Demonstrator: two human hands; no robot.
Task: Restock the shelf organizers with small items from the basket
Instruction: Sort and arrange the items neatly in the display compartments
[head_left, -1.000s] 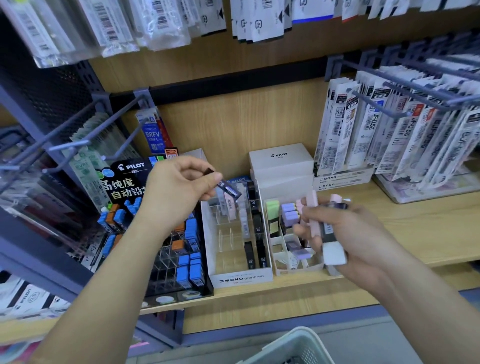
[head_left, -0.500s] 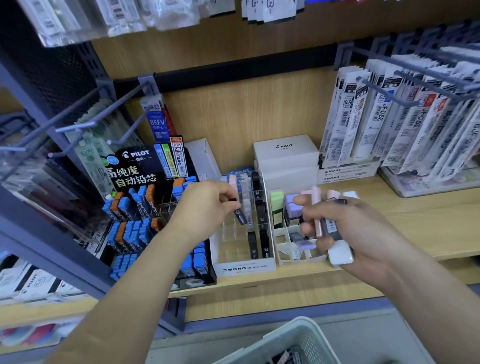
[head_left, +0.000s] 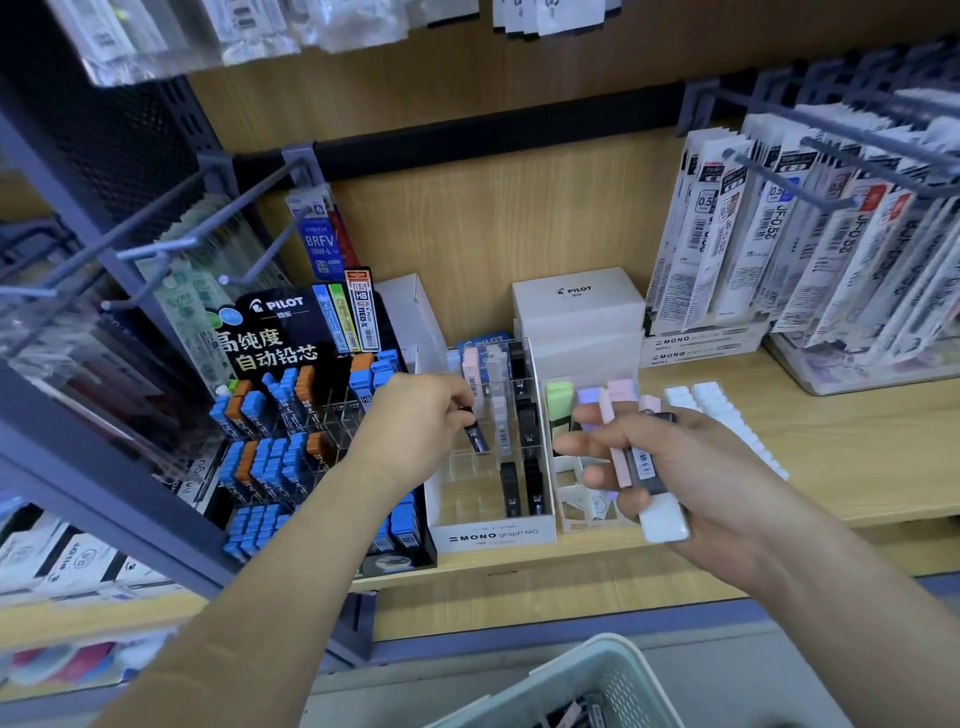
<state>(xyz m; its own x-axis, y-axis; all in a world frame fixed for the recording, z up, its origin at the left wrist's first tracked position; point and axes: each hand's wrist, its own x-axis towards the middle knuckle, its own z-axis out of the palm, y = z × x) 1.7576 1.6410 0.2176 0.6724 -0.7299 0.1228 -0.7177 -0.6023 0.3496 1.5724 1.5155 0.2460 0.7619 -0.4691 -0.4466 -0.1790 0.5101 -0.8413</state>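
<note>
Head view, landmark: white cardboard MONO graph MG organizer with clear plastic dividers, standing on the pale wooden shelf.
Left hand: over the organizer's left edge; thumb and fingertips pinching the top of a slim dark rectangular plastic lead case.
Dark lead case: tilted, lower end down among the clear dividers in the organizer's left-middle part; not yet released; full seating in a slot cannot be told.
Change, left side: one second ago held raised above the organizer's back left corner; half a second ago lowered to divider height; now tip inside the grid.
Right hand: just right of the organizer, in front of the small white divided tray of pastel cases; fingers and thumb gripping a fan of spare cases: pale pink, dark grey, white.
Change, right side: none of note; same bundle gripped, same place beside the organizer.
Pale green plastic mesh basket: below and in front of the organizer; more of it in frame than before; contents mostly hidden.
Meaning for task: one case judged close to placed, release the likely next step; several cases left in the right hand, so restocking judged far from finished.
Risk: thin dividers; tilted case likely to catch unless set upright.
</note>
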